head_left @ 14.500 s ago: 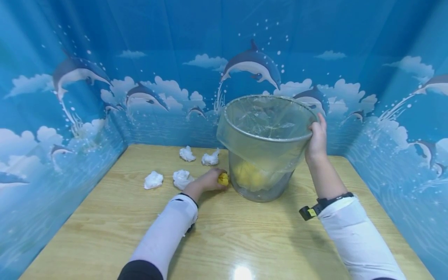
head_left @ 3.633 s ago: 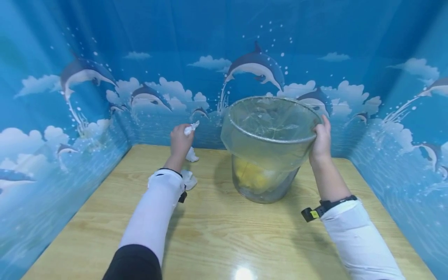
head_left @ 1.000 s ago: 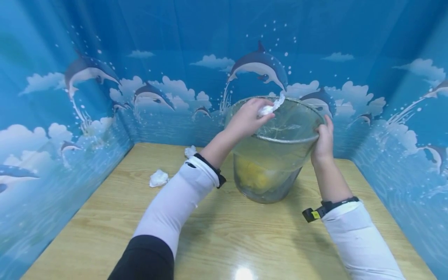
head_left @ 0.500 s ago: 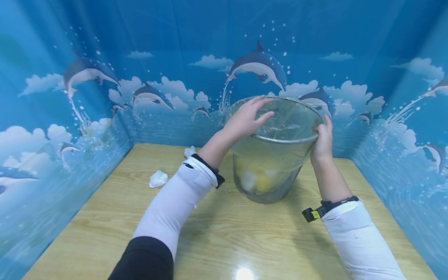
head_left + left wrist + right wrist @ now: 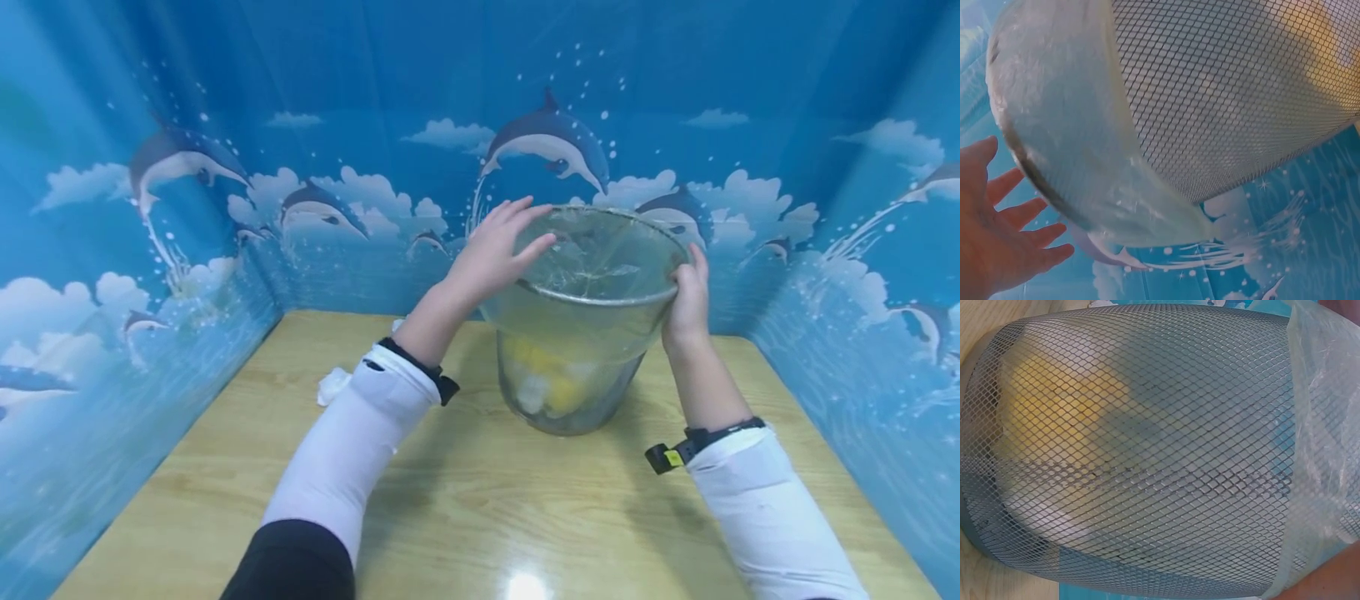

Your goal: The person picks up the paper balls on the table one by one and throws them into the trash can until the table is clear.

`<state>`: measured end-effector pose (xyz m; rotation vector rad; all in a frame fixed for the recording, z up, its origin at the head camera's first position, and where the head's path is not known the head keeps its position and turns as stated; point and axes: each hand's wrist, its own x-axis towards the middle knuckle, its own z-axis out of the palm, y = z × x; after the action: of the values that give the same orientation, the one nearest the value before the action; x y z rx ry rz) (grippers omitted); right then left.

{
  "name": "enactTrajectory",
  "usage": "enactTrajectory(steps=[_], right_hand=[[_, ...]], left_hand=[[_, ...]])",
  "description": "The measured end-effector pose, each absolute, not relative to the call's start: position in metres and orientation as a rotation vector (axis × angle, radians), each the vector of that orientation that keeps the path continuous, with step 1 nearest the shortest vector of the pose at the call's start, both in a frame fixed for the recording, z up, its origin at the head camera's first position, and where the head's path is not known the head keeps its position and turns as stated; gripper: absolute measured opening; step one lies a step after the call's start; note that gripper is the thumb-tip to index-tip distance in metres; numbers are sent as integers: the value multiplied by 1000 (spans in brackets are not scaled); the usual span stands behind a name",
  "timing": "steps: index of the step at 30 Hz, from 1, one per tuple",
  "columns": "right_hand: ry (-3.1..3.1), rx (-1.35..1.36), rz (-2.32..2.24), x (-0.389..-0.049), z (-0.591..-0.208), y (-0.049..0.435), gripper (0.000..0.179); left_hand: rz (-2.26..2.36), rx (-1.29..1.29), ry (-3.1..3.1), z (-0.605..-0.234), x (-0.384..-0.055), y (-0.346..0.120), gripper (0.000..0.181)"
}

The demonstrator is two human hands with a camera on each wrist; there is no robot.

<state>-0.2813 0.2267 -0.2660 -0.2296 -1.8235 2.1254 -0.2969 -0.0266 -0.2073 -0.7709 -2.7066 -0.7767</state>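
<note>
A wire-mesh wastebasket [image 5: 626, 354], lined with a clear plastic bag [image 5: 600, 250], stands tilted slightly on the table. My right hand [image 5: 687, 304] grips its rim at the right; only a bit of that hand shows at the lower right corner of the right wrist view. By the left side of the rim hovers my left hand [image 5: 491, 250], fingers spread and holding nothing. The left wrist view shows the fingers [image 5: 1025, 212] beside the bag-covered rim. Yellow crumpled paper [image 5: 1054, 406] and some white paper [image 5: 532, 393] show blurred through the mesh.
Left of the basket on the wooden table [image 5: 480, 500], a white crumpled paper ball [image 5: 332, 386] lies partly behind my left sleeve. Another white paper ball [image 5: 397, 325] is mostly hidden behind my left wrist. A blue dolphin-print curtain [image 5: 360, 108] surrounds the table on the back and sides.
My left hand has let go of a white paper ball, which dropped into the basket, and has since drawn back left from over the opening. The right hand keeps its grip on the rim.
</note>
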Motion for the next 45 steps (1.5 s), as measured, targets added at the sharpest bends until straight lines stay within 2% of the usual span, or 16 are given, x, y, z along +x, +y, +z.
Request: enactTrajectory(steps=[27, 45], right_hand=[[-1817, -243, 2130, -282, -263, 225, 69], [-1819, -230, 2116, -283, -266, 225, 68]], left_hand=[[-875, -567, -2642, -245, -287, -105, 61], [-830, -445, -2920, -318, -287, -159, 64]])
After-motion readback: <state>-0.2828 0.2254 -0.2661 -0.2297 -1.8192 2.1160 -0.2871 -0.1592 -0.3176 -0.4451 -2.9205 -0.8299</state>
